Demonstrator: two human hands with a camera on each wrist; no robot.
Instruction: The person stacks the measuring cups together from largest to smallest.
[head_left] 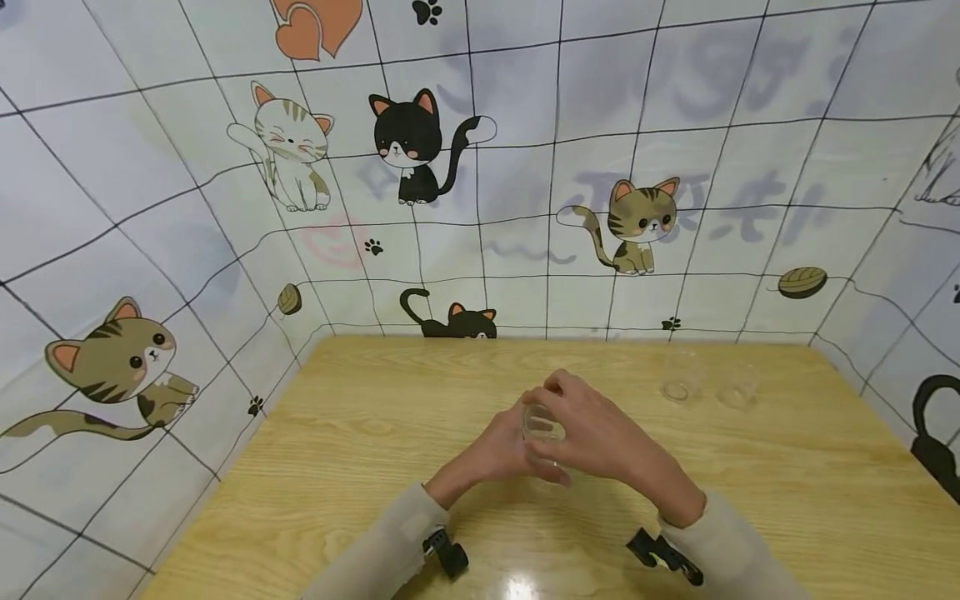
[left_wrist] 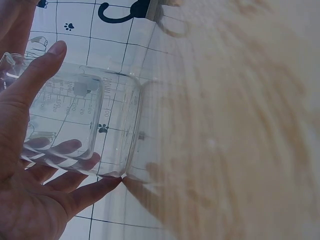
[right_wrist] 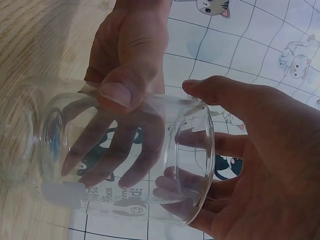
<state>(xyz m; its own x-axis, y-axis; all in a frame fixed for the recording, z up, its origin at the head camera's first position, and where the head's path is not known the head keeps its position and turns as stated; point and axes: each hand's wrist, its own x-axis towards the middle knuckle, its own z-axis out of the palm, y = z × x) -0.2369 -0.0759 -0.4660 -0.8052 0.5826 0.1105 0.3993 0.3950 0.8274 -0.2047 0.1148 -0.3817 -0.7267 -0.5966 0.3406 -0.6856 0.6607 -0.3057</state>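
Observation:
Two clear glass beakers stand nested upright between the hands, low over or on the table. My left hand [head_left: 495, 450] [left_wrist: 30, 195] grips the larger outer beaker [left_wrist: 132, 115] from the side, thumb on one side and fingers round the other. With thumb and fingers spread round the rim, my right hand [head_left: 603, 429] [right_wrist: 270, 130] holds the smaller inner beaker [head_left: 542, 423] [right_wrist: 207, 165] from above. The inner base sits a little above the outer base. Printed markings show through the glass in both wrist views.
Two more clear glass vessels, one [head_left: 680, 388] beside the other [head_left: 738, 393], stand at the back right of the wooden table [head_left: 360, 383]. A white sheet [head_left: 517, 183] with grid lines and cartoon cats hangs behind the table and at its sides.

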